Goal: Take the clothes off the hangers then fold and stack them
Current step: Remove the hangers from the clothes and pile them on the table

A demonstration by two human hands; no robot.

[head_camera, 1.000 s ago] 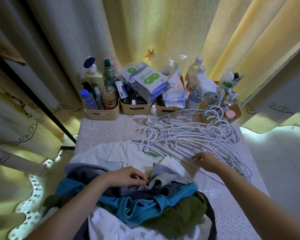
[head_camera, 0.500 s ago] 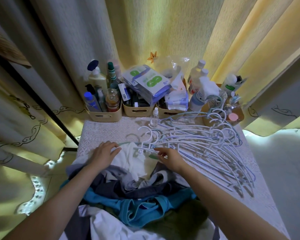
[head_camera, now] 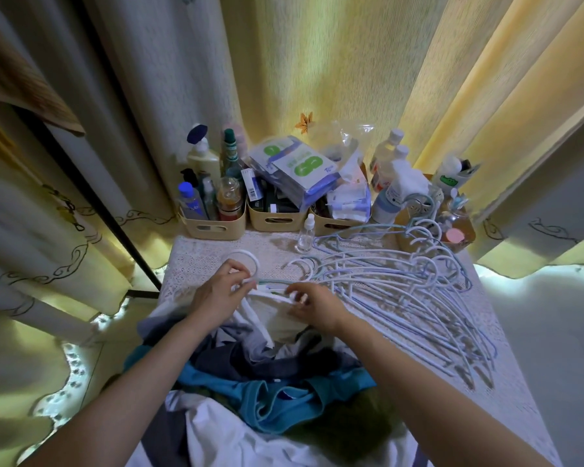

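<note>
White fabric garment (head_camera: 273, 315) lay atop a crumpled heap of blue, grey and green clothes (head_camera: 277, 392), on its white plastic hanger (head_camera: 243, 253). Left hand (head_camera: 216, 298) gripped the hanger's hook; right hand (head_camera: 317, 306) pinched the collar. Bare white hangers (head_camera: 402, 288) lay right of the heap. Assessment: unhanging nearly complete; folding and stacking not yet started.

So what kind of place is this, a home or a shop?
Probably a home, perhaps a bedroom or laundry corner: drawn curtains, a lace-covered table with bins of toiletries, and a pile of clothes beside loose hangers.
</note>
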